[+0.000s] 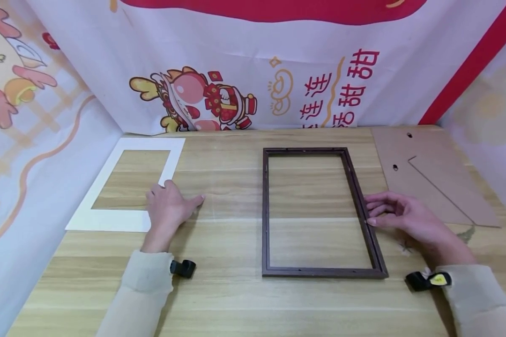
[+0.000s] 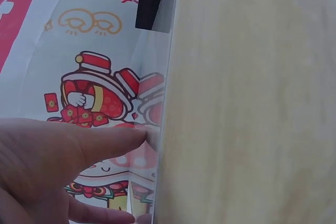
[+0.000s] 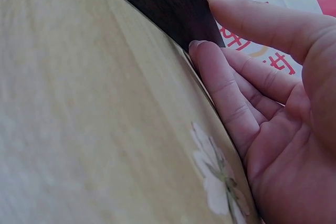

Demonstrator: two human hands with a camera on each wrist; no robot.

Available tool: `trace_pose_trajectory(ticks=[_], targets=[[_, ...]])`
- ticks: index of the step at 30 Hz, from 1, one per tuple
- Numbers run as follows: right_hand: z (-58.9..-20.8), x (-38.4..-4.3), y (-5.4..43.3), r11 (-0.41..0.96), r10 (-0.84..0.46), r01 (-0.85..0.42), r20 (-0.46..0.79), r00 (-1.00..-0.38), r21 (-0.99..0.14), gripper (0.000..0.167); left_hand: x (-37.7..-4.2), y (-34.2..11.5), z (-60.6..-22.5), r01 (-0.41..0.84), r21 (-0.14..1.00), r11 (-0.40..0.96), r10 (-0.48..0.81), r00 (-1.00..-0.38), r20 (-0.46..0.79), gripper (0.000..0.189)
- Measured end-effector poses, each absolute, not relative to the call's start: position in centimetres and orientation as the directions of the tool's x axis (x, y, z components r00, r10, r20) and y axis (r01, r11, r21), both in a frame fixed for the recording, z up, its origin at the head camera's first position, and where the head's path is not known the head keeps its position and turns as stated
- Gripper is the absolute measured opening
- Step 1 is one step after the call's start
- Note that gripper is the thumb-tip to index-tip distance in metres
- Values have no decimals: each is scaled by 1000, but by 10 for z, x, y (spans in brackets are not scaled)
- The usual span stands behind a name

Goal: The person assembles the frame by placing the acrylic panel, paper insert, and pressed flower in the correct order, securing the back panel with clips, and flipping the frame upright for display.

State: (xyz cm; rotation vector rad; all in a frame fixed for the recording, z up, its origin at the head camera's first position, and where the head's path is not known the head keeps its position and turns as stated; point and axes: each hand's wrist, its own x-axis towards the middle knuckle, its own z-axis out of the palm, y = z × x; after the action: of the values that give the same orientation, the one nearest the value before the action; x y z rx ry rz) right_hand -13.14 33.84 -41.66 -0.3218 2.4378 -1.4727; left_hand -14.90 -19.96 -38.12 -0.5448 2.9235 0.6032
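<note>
A dark brown picture frame (image 1: 265, 210) lies on the wooden table. My right hand (image 1: 409, 215) pinches its right side, thumb on top and fingers along the outer edge; in the right wrist view a fingertip (image 3: 207, 56) meets the dark frame (image 3: 168, 9). Over the lower right part of a white mat (image 1: 118, 221) is my left hand (image 1: 168, 206), its thumb stretched out to the right. In the left wrist view the thumb (image 2: 105, 142) reaches a glossy, reflecting surface (image 2: 149, 114); whether it is a clear sheet is hard to tell.
At the right lies a brown backing board (image 1: 430, 187) with small dark hangers and a thin stand outline. Near my right hand are a pale flower shape (image 1: 405, 247) and a green leaf shape (image 1: 465, 234). Printed white cloth (image 1: 236, 47) hangs behind the table.
</note>
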Motion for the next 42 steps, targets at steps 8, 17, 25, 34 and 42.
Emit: trace_pose_trajectory(ticks=[8, 17, 25, 34, 42], targets=[[-417, -133, 338, 444, -326, -38, -122, -938, -895, 52, -155, -186, -368, -379, 352, 856, -297, -917, -265, 112], [-414, -133, 343, 455, -326, -55, -109, -939, -889, 51, -161, -174, -362, -406, 297, 864, -323, -900, -291, 83], [-414, -132, 346, 464, -329, -49, -121, -936, -885, 53, -163, -171, -365, -434, 275, 858, -340, -881, -329, 86], [-415, -132, 344, 452, -329, -45, -119, -937, -891, 51, -165, -174, -371, -501, 353, 790, -380, -852, -360, 108], [-417, -132, 340, 454, -319, -40, -121, -940, -890, 52, -158, -194, -378, -485, 597, 639, -357, -874, -329, 71]])
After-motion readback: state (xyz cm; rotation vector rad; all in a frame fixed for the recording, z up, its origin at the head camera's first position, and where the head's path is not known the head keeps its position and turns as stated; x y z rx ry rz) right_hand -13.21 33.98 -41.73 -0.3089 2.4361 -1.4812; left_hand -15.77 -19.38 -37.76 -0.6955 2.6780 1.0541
